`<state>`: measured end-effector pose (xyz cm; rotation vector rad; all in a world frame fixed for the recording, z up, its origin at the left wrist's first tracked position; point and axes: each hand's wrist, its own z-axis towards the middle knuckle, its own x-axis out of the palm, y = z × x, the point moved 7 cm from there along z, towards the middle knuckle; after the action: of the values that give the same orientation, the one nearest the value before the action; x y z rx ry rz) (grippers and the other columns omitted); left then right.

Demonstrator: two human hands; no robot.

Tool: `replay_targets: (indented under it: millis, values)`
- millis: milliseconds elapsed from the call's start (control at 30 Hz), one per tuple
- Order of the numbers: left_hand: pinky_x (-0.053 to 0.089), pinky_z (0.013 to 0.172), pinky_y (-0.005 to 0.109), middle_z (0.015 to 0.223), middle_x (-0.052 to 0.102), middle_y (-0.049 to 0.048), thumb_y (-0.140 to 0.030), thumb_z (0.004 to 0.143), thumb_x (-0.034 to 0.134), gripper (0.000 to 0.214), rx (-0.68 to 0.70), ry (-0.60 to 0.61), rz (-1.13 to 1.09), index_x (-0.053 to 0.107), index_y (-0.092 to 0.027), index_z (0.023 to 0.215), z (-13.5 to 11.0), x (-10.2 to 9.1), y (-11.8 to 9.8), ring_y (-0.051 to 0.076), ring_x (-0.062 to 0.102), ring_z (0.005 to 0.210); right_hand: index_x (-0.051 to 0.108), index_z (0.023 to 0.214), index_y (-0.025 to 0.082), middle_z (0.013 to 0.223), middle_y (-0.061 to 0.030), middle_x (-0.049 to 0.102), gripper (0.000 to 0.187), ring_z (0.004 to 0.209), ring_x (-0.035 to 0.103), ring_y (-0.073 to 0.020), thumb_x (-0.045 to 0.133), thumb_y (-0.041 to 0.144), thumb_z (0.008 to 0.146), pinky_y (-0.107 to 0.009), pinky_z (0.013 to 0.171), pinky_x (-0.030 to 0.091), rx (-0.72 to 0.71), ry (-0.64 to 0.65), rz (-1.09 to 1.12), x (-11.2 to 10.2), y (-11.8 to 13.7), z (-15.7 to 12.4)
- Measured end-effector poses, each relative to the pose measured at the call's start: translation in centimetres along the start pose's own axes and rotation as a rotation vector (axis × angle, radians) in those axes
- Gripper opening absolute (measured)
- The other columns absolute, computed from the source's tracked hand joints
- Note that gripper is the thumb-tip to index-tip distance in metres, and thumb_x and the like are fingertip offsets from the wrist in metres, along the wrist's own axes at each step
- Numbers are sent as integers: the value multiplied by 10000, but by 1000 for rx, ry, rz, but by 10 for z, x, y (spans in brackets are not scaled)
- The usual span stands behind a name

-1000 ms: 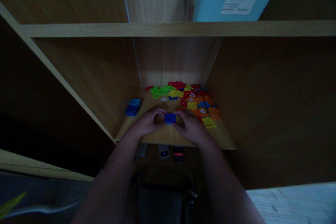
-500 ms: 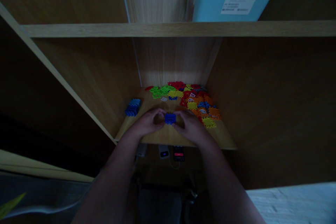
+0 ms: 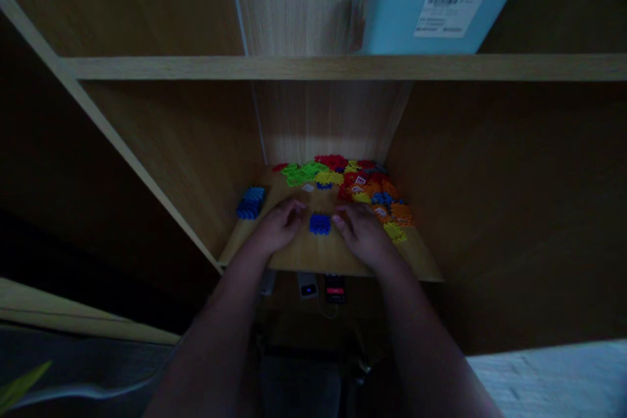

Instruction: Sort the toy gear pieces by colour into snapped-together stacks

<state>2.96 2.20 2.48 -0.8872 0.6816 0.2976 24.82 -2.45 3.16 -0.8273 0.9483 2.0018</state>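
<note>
A dark blue interlocking plastic piece (image 3: 320,224) with toothed edges lies on the wooden shelf (image 3: 313,260) between my hands; it may be several stacked pieces. My left hand (image 3: 281,227) is just to its left, fingers loosely bent and apart, holding nothing. On the other side my right hand (image 3: 363,232) has its thumb and forefinger parted, with the thumb tip close to the blue piece's right edge. A row of blue toothed pieces (image 3: 251,203) leans together by the left wall.
Green pieces (image 3: 300,173) and a mixed heap of red, yellow and orange pieces (image 3: 379,192) lie along the back and right. Overhead are an upper shelf edge (image 3: 313,68) and a light blue bin (image 3: 421,19). A phone (image 3: 335,289) and a white device (image 3: 307,286) sit below.
Both hands have let go of the blue piece and drawn apart, the left one leftward and the right one rightward. The piece now rests on the shelf. The view has shifted slightly.
</note>
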Motion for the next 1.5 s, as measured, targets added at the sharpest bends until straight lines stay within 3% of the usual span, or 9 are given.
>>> replay_targets:
  millis: [133,200,333,433,700,1067,1267,1400,1500]
  values:
    - [583,1029,433,1142,763,103,-125,947,567,231,9,-85,86,694,-195,1127,3,-1,6,265,733,1092,735,1298,116,1317,-195,756,390,1244,657,-336,418,235,1106,-474,1145,476,17,61,-173,-2,-9,26]
    - [589,1028,433,1128,765,106,-133,961,568,196,28,-86,95,697,-196,1094,4,0,5,267,736,1090,706,1375,101,1392,-208,726,408,1308,636,-339,486,146,1034,-454,1165,454,16,145,-254,5,-12,44]
    - [600,1009,432,1111,769,104,-141,976,576,175,36,-89,101,698,-199,1088,2,-1,1,266,742,1072,655,1473,121,1471,-185,698,492,1378,616,-320,545,128,994,-410,1185,431,5,308,-280,32,-13,75]
    - [603,1006,437,1112,774,109,-127,969,581,204,23,-86,108,700,-190,1123,1,-1,0,267,744,1058,670,1453,112,1441,-181,720,470,1327,652,-307,542,139,1002,-391,1158,456,1,334,-271,47,-14,86]
    - [604,1043,439,1127,789,119,-161,1008,579,150,2,-108,99,715,-183,1066,4,1,3,271,759,1083,681,1438,113,1533,-183,640,464,1415,554,-312,517,133,1005,-400,1200,403,-4,287,-308,50,-21,82]
    - [609,1036,447,1151,784,128,-157,1012,572,169,3,-91,127,728,-172,1073,4,2,2,276,758,1090,628,1500,109,1457,-196,670,497,1354,592,-315,496,203,1030,-396,1188,398,61,301,-369,57,-30,82]
    - [607,1032,449,1130,782,124,-156,1004,581,158,4,-89,130,725,-173,1068,4,0,-1,276,754,1084,746,1284,137,1363,-203,687,400,1262,617,-323,458,327,1081,-408,1126,449,131,253,-359,53,-32,82]
    - [610,1018,451,1124,784,125,-174,1008,586,147,-5,-84,131,727,-176,1051,4,0,-1,277,755,1066,661,1434,119,1433,-203,665,458,1295,603,-327,489,348,1076,-403,1133,439,110,225,-349,53,-30,82]
    - [611,1000,453,1110,783,122,-181,1009,585,145,-6,-81,136,727,-178,1040,4,0,-2,280,753,1054,691,1401,144,1411,-186,685,436,1286,612,-323,448,340,1097,-410,1143,426,79,243,-355,55,-29,81]
